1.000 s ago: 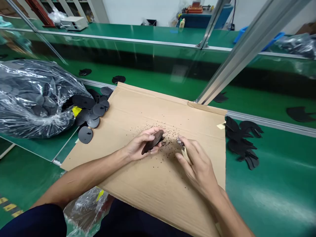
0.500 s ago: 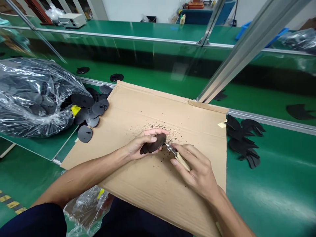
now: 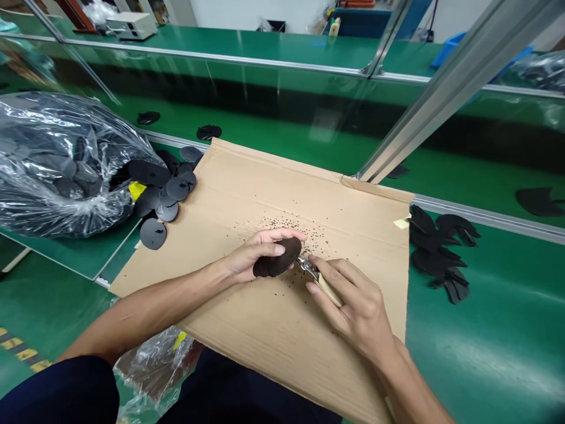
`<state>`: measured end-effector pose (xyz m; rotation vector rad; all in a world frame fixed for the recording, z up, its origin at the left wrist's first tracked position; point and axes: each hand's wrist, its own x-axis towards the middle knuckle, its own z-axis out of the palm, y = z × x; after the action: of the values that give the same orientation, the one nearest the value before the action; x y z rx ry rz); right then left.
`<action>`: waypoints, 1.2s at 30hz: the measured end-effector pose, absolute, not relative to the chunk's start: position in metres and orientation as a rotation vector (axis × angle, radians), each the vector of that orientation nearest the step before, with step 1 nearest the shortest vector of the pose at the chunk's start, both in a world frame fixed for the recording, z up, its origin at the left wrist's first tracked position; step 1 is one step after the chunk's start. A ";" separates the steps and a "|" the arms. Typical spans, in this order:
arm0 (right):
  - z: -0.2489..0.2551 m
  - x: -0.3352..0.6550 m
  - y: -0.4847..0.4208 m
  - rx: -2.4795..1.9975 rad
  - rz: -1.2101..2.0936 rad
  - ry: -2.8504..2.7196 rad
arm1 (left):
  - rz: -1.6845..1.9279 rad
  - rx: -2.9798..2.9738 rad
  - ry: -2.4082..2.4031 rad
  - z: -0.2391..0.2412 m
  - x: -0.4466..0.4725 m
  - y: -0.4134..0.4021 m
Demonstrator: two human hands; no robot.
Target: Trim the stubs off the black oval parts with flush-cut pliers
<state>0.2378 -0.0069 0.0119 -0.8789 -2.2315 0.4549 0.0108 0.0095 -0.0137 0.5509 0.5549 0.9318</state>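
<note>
My left hand [image 3: 251, 256] is closed on a dark round rubber disc [image 3: 279, 259], held on edge above a flat sheet of cardboard [image 3: 247, 188]. My right hand [image 3: 353, 303] grips a small cutting tool [image 3: 315, 277] with a pale handle. Its metal tip touches the right edge of the disc. Tiny black crumbs [image 3: 309, 232] lie scattered on the cardboard around both hands.
A clear plastic bag [image 3: 53, 165] full of black discs lies at the left, with several loose discs [image 3: 163, 191] spilled beside it. A pile of black cut pieces [image 3: 439, 250] sits right of the cardboard on the green bench. A slanted aluminium post [image 3: 432, 82] rises behind.
My right hand has brought the tool leftward until its tip meets the disc. My left hand has turned the disc a little flatter towards me.
</note>
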 end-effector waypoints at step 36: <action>-0.002 0.232 -0.008 -1.172 -0.077 -2.195 | 1.051 0.375 0.682 -0.005 0.012 0.012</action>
<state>0.2320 -0.0076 -0.0018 -1.1715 -2.1954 -0.0767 0.0119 0.0120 -0.0053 0.3755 0.6819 1.0505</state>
